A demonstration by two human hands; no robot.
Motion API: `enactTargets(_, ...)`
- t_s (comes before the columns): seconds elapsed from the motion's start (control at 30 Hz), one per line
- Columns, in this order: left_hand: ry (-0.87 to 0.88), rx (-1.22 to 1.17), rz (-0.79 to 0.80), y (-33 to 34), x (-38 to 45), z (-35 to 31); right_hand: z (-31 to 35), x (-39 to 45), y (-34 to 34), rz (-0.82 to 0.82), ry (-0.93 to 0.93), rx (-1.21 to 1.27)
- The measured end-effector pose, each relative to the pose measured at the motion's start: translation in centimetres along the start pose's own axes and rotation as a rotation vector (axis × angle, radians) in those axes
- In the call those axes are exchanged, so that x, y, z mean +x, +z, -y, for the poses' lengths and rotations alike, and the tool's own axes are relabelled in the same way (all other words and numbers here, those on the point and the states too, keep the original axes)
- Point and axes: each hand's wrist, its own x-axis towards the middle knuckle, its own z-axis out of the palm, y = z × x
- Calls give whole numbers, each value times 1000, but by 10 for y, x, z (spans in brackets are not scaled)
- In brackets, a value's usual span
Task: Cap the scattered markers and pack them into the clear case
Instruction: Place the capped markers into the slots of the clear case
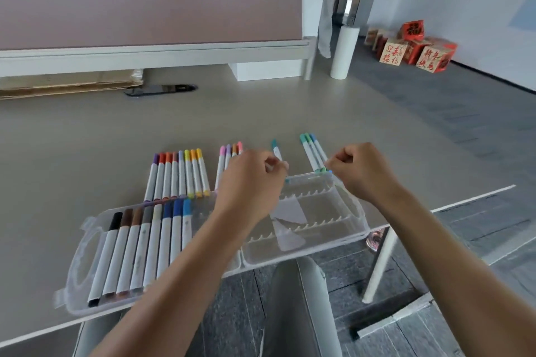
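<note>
The clear case (352, 222) lies open at the table's front edge. Its left half holds several capped markers (150, 246) in black, brown, grey and blue. My left hand (249, 182) hovers over the case's middle, its fingers closed on a teal marker (276, 149) that points away from me. My right hand (358, 171) is at the case's far right corner, pinching the near ends of three green and blue markers (311, 151). On the table behind the case lie a row of purple, orange and yellow markers (179, 174) and a few pink ones (227, 155).
The case's right half (307, 214) shows bare slotted ridges and a slip of paper. A dark phone (161, 90) and flat cardboard (69, 84) lie far back on the table. The table's right edge (464, 200) runs close to my right forearm.
</note>
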Motion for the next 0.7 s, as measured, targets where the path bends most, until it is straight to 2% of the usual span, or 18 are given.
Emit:
enactTargets(0.4,-96,190,25,31,62,-22,-19,70,-2,62,17,-31)
enactTargets(0.7,-132,176,-4,42,84,-15,-19,97,8,118,39,-118)
